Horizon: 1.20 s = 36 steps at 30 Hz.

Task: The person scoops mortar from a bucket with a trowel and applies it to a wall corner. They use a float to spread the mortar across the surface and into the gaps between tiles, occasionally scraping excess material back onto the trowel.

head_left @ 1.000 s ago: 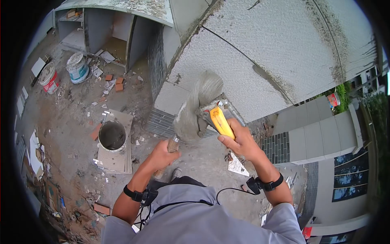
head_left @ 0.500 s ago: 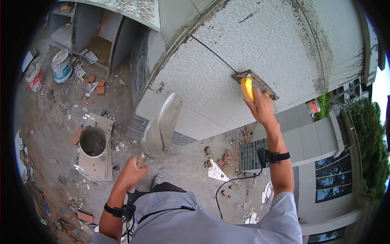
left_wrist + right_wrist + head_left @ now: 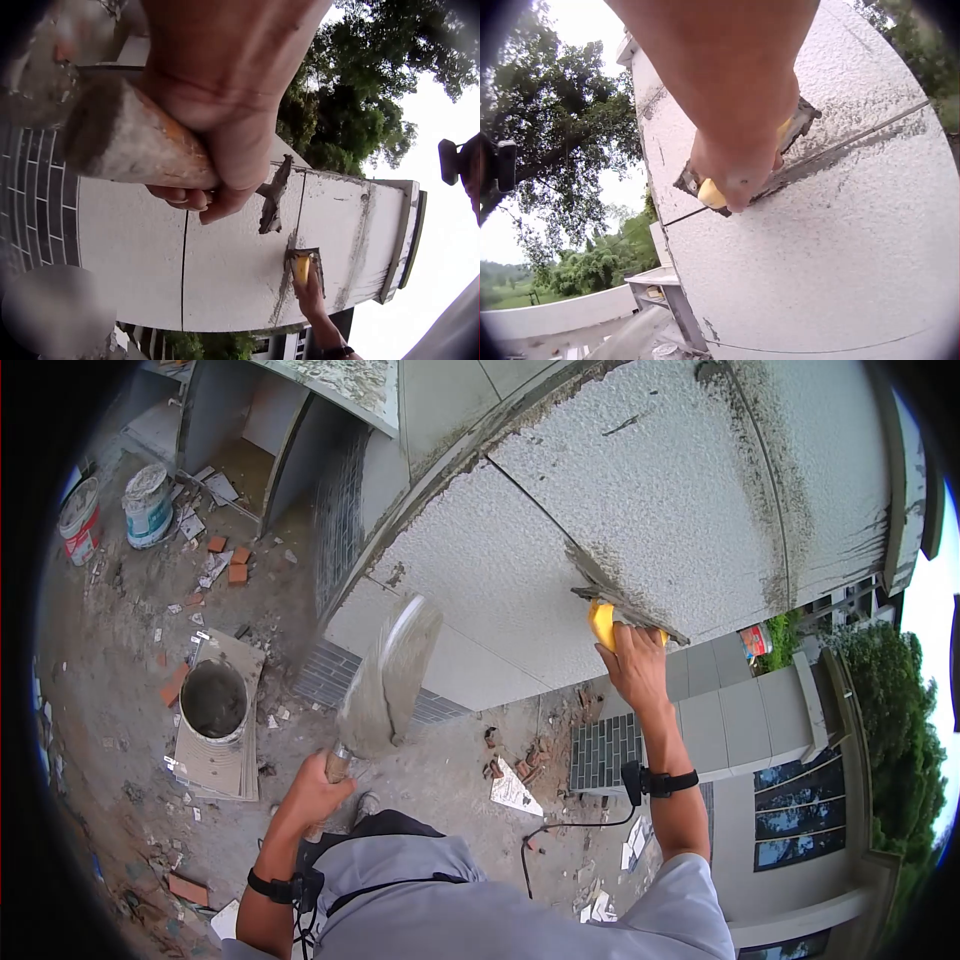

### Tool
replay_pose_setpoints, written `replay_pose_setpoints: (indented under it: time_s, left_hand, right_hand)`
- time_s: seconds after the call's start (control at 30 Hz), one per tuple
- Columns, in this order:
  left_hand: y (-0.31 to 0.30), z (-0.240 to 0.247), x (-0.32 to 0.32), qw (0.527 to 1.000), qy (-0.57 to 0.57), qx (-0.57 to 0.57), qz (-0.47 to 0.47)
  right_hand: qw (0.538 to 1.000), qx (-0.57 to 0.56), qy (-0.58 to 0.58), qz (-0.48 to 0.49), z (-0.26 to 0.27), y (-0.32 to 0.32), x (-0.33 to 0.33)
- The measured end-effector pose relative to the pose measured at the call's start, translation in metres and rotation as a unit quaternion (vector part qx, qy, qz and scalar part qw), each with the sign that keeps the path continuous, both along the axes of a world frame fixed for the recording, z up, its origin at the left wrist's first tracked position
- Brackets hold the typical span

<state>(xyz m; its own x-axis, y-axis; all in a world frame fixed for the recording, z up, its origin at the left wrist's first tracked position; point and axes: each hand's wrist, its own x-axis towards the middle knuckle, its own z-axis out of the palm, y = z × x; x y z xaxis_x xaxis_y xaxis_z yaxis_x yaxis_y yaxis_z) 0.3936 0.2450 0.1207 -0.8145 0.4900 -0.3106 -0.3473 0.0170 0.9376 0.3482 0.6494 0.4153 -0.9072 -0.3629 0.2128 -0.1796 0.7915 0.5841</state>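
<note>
My right hand (image 3: 640, 665) grips the yellow handle (image 3: 601, 625) of a flat trowel (image 3: 640, 612), whose plate lies against the rough white wall (image 3: 520, 550) over a joint smeared with grey mortar. In the right wrist view the trowel (image 3: 804, 124) sits across that joint, partly hidden by the hand (image 3: 739, 161). Lower left, my left hand (image 3: 318, 792) holds the wooden handle (image 3: 338, 762) of a broad trowel (image 3: 390, 675) coated in grey mortar, apart from the wall. The left wrist view shows the fingers curled round this handle (image 3: 150, 142).
A bucket of grey mortar (image 3: 213, 700) stands on stacked boards (image 3: 215, 770) at the left. Two more buckets (image 3: 148, 506), bricks (image 3: 238, 565) and rubble lie farther back. A low brick-faced wall (image 3: 605, 755) stands at the right. A cable (image 3: 575, 824) hangs by the right arm.
My right hand has carried the flat trowel off the mortar-laden one to the white wall, then slid it slightly down along the joint. The left hand and its trowel now appear lower left.
</note>
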Motion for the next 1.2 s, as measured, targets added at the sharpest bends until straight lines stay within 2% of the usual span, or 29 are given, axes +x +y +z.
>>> replay_pose_setpoints:
  time_s: [0.1, 0.2, 0.27, 0.37, 0.43, 0.47, 0.57, 0.6, 0.67, 0.73, 0.87, 0.97, 1.07, 1.13, 1.2]
  left_hand:
    - [-0.012, 0.001, 0.002, 1.0, 0.005, 0.008, 0.002]
    - [-0.024, -0.001, 0.0, 1.0, 0.01, -0.01, -0.007]
    - [-0.025, -0.007, -0.004, 0.999, 0.013, -0.028, -0.019]
    - [-0.019, -0.009, -0.011, 0.999, 0.002, 0.003, -0.032]
    - [-0.018, -0.001, -0.014, 0.999, -0.002, 0.012, -0.033]
    - [-0.019, 0.0, -0.013, 0.999, -0.004, 0.014, -0.03]
    - [-0.022, -0.006, -0.005, 1.0, 0.005, -0.004, -0.014]
    - [-0.023, -0.012, 0.0, 1.0, 0.022, 0.011, -0.001]
    - [-0.03, -0.019, 0.008, 0.999, 0.037, 0.026, 0.021]
    - [-0.037, -0.022, 0.015, 0.999, 0.025, 0.019, 0.041]
    - [-0.049, -0.019, 0.019, 0.999, -0.028, 0.025, 0.033]
    - [-0.059, -0.009, 0.017, 0.998, -0.01, 0.017, 0.065]
    - [-0.064, -0.008, 0.015, 0.998, -0.024, -0.005, 0.057]
    - [-0.063, -0.017, 0.018, 0.998, -0.008, 0.017, 0.068]
    - [-0.064, -0.021, 0.019, 0.998, -0.011, 0.022, 0.063]
  right_hand:
    - [0.999, 0.044, 0.015, -0.016, -0.024, 0.024, -0.002]
    - [0.995, 0.083, 0.048, 0.017, -0.018, 0.026, -0.02]
    - [0.995, 0.087, 0.048, 0.027, -0.013, 0.013, -0.032]
    - [0.992, 0.08, 0.086, 0.042, -0.004, -0.019, -0.05]
    - [0.993, -0.013, 0.094, 0.063, 0.007, -0.047, -0.061]
    - [0.993, -0.011, 0.092, 0.066, 0.011, -0.058, -0.059]
    - [0.984, -0.171, -0.048, 0.027, 0.013, -0.072, -0.069]
    - [0.984, -0.17, -0.052, 0.033, 0.013, -0.07, -0.077]
    - [0.963, -0.262, -0.055, 0.004, 0.016, -0.076, -0.094]
    - [0.971, -0.234, -0.035, 0.02, 0.018, -0.09, -0.104]
    - [0.978, -0.134, 0.146, 0.059, 0.042, -0.103, -0.099]
    - [0.992, -0.06, 0.094, 0.058, 0.055, -0.091, -0.073]
    - [0.997, 0.036, 0.006, 0.073, 0.018, -0.061, -0.049]
    - [0.994, 0.095, -0.001, 0.047, -0.005, -0.053, -0.051]
    - [0.993, 0.098, 0.019, 0.066, -0.012, -0.05, -0.063]
